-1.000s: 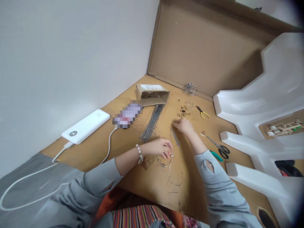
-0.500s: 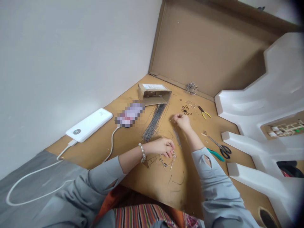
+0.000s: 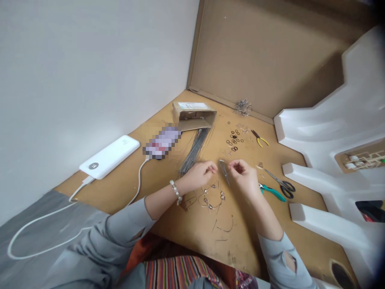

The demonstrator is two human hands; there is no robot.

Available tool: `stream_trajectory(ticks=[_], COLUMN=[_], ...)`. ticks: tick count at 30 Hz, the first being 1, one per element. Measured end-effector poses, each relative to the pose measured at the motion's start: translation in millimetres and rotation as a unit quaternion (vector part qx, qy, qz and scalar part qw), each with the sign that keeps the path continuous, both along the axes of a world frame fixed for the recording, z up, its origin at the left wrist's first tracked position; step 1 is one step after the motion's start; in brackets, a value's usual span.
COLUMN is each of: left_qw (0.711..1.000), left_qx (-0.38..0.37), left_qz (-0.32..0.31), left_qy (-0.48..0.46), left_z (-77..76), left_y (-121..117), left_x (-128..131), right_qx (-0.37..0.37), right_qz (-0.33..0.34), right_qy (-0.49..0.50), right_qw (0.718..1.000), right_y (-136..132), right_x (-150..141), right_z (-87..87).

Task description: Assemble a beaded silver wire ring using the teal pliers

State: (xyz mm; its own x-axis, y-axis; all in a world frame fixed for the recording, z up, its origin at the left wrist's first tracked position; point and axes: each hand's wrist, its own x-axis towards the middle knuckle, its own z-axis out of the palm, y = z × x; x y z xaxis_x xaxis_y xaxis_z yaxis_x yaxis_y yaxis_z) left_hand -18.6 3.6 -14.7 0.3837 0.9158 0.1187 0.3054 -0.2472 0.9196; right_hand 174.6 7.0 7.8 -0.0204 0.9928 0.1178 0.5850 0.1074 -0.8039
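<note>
My left hand, a beaded bracelet on its wrist, hovers beside a small bundle of thin wires. Its thumb and fingers are closed together; whatever they hold is too small to make out. On the bundle's other side is my right hand, thumb and forefinger pinched at its upper end. I cannot tell what that pinch holds. Just below lies a wire ring with shiny beads. A bent wire piece rests under my left wrist, and short wire offcuts lie nearer me.
Long grey wires stick out of an open cardboard box. Small dark rings, yellow-handled pliers, scissors and teal-handled pliers lie rightward. White foam borders the right; a power bank and phone lie left.
My right hand has come back toward me from near the dark rings to the small wire bundle. My left hand has lifted off the beaded wire ring and moved up beside that bundle.
</note>
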Motion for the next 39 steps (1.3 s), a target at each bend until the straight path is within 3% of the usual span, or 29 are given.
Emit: stream_trajectory(ticks=[3, 8, 10, 14, 20, 22, 24, 27, 34, 39], left_qw=[0.998, 0.996, 0.998, 0.999, 0.997, 0.993, 0.990, 0.998, 0.993, 0.977], left_qx=[0.006, 0.076, 0.058, -0.017, 0.022, 0.056, 0.072, 0.022, -0.078, -0.150], left_qz=[0.052, -0.016, -0.018, -0.006, 0.025, 0.030, 0.029, 0.024, 0.013, -0.032], left_qy=[-0.026, 0.036, 0.035, 0.037, 0.070, 0.103, 0.116, 0.059, -0.083, -0.151], left_z=[5.9, 12.1, 11.8, 7.9, 5.1, 6.1, 6.8, 6.0, 4.9, 13.3], left_y=[1, -1, -1, -5, -12, -12, -11, -10, -10, -2], left_x=[0, 3, 4, 8, 14, 13, 12, 12, 14, 8], right_qx=[0.028, 0.091, 0.114, 0.139, 0.145, 0.094, -0.010, -0.146, -0.217, -0.218], right_qz=[0.043, 0.117, 0.128, 0.089, 0.033, 0.038, 0.054, 0.061, 0.067, 0.078], right_qy=[-0.072, -0.186, -0.199, -0.160, -0.139, -0.078, 0.019, 0.136, 0.228, 0.269], right_qw=[0.996, 0.971, 0.965, 0.973, 0.979, 0.992, 0.998, 0.978, 0.947, 0.935], right_y=[-22, -30, -28, -28, -30, -29, -27, -24, -25, -23], right_x=[-3, -8, -8, -9, -18, -16, -11, -2, -1, 3], right_z=[0.3, 2.4, -0.8, -8.4, -10.0, -8.3, -6.5, -4.8, -1.4, -0.6])
